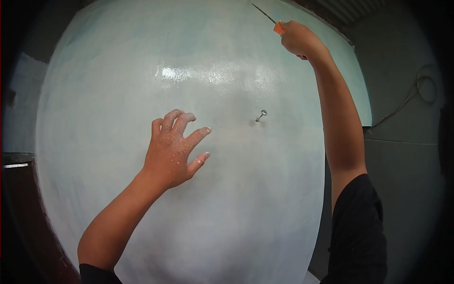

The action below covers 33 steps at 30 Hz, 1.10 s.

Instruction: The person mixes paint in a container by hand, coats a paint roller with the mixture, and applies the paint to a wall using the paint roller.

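Note:
At the upper right, my right hand [302, 40] is closed around the orange handle of a putty knife [278, 28]. Its thin dark blade shows edge-on, slanting up to the left against a pale, glossy wall [222, 189]. Lower and left of centre, my left hand [172, 151] is held up before the wall, empty, with its fingers bent and apart. White specks cover its fingers and back. Whether the left fingertips or the blade touch the wall, I cannot tell.
A metal bolt [262, 114] with a round head sticks out of the wall between my hands. To the right, a looped cable [416, 90] hangs on a darker grey wall [402, 189]. Corrugated roofing [347, 9] shows at the top right, and a brown panel [23, 203] at the left.

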{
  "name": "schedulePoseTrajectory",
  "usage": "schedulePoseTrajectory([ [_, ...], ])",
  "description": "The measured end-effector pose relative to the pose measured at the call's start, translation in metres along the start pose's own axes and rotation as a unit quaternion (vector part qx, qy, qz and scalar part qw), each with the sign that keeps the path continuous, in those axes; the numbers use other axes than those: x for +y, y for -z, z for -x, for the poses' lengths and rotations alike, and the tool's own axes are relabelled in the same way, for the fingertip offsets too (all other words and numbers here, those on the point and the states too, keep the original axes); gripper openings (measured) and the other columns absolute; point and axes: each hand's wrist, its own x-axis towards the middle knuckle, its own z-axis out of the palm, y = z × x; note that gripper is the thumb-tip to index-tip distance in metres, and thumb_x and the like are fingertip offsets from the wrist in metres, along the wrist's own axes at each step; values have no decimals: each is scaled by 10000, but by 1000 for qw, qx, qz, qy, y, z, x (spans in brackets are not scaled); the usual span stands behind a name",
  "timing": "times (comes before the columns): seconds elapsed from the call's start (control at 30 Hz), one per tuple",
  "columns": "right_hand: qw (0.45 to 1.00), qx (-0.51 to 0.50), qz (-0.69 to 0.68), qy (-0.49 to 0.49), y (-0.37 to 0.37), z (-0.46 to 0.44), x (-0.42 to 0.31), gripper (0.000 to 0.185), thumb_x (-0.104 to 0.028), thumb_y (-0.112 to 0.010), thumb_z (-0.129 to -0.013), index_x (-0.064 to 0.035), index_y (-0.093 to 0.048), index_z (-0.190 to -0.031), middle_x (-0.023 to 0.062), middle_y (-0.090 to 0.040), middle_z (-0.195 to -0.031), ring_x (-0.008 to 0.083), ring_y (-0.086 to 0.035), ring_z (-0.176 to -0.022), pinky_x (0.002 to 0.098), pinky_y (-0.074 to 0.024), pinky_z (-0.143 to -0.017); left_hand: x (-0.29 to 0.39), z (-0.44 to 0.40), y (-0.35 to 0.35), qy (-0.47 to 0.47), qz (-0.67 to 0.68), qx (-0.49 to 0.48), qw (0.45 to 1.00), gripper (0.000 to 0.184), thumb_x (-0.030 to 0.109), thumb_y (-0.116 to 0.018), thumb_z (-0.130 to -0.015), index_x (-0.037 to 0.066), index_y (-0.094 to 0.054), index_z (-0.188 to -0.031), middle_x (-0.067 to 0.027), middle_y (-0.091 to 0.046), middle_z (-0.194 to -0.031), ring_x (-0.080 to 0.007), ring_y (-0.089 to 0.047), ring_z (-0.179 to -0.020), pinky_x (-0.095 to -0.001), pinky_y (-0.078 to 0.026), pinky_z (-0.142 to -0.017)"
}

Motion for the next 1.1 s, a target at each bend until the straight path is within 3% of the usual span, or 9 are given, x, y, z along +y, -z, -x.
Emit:
schedulePoseTrajectory([
  [0.2, 1000, -4, -17, -16, -61, -107, 11, 610, -54, -412, -965, -173, -403, -1563, 104, -595, -690, 183, -524, -479, 360, -417, -441, -3, -1, 9, 8, -14, 4, 1000, 467, 281, -799, -796, 200, -665, -1236, -95, -493, -1343, -342, -388, -1328, -479, -347, -1064],
  [0.27, 999, -14, -47, -23, -60, -97, -4, 446, 20, -492, -857, -48, -609, -1283, 188, -721, -947, 293, -722, -825, 395, -573, -693, -3, 2, 12, 18, -15, -6, 1000, 466, 281, -797, -798, 201, -666, -1238, -95, -494, -1343, -342, -386, -1331, -478, -348, -1063],
  [0.4, 998, -19, -57, 4, -56, -41, 3, 434, 7, -491, -879, -46, -583, -1300, 200, -724, -995, 319, -728, -880, 419, -578, -740, 0, 5, 13, 17, -9, 5, 1000, 459, 275, -795, -795, 193, -667, -1228, -98, -500, -1332, -338, -395, -1326, -481, -347, -1061],
  [0.47, 996, 47, -45, 60, -78, -19, 28, 534, -163, -490, -1013, -125, -422, -1541, 197, -720, -906, 305, -663, -657, 418, -542, -607, 2, 5, 15, 21, -9, 5, 1000, 457, 273, -793, -793, 190, -668, -1225, -101, -503, -1327, -338, -399, -1323, -482, -347, -1060],
  [0.53, 995, 51, -19, 78, -75, 28, 40, 525, -162, -515, -1001, -106, -444, -1518, 264, -716, -1018, 413, -696, -807, 458, -558, -735, 4, 4, 17, 25, 12, 12, 1000, 458, 268, -790, -792, 189, -665, -1225, -105, -514, -1317, -333, -412, -1313, -480, -353, -1047],
  [0.6, 998, 19, -31, 51, -73, 88, 49, 529, -129, -537, -971, -102, -438, -1490, 266, -705, -979, 444, -685, -919, 522, -550, -824, 8, 1, 16, 27, 27, 14, 999, 460, 266, -789, -791, 190, -664, -1227, -107, -517, -1313, -333, -415, -1310, -479, -355, -1039],
  [0.7, 999, -35, -33, 7, -72, 183, 61, 552, -153, -533, -1003, -127, -382, -1534, 257, -673, -806, 460, -656, -747, 569, -500, -699, 16, 2, 9, 32, 52, 23, 998, 465, 264, -787, -791, 190, -660, -1232, -110, -522, -1308, -333, -423, -1301, -477, -358, -1026],
  [0.8, 996, -61, -55, 27, -62, 274, 73, 654, -82, -547, -991, -139, -282, -1586, 222, -638, -749, 406, -621, -669, 521, -484, -613, 27, 1, -4, 51, 73, 33, 995, 469, 265, -786, -795, 189, -656, -1240, -115, -521, -1312, -334, -429, -1289, -479, -358, -1022],
  [1.1, 978, -191, -85, -20, 6, 486, 89, 723, -34, -598, -946, -79, -265, -1586, 190, -670, -941, 310, -626, -651, 418, -538, -564, 121, 9, -42, 138, 260, -37, 955, 448, 284, -772, -842, 176, -654, -1261, -134, -528, -1318, -336, -434, -1272, -469, -364, -1065],
])
